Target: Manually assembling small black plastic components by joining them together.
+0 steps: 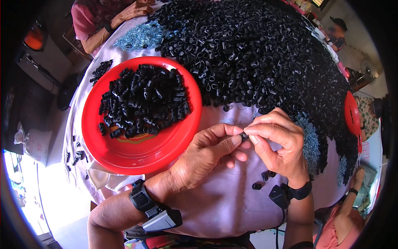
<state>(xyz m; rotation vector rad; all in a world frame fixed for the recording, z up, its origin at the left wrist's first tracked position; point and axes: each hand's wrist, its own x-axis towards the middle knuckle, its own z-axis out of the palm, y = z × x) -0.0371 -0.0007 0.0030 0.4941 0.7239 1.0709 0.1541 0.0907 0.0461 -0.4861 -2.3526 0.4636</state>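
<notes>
My left hand [203, 154] pinches a small black plastic cord lock piece [243, 135] between thumb and forefinger, above the cloth. Thumb and forefinger of my right hand [280, 139] meet at the top of that piece; whatever they pinch is too small and covered to make out. Left of my hands, a round red basin [143, 164] carries a pile of black cord locks [143, 97]. A few loose black pieces [257, 186] lie on the cloth below my right hand.
A huge heap of black plastic parts [257, 54] covers the table's far side. Shiny bluish heaps, apparently small springs [143, 36], lie at far left and right [307, 139]. Pinkish cloth [215, 207] covers the table. Another red basin [352, 112] stands right. Other people sit around.
</notes>
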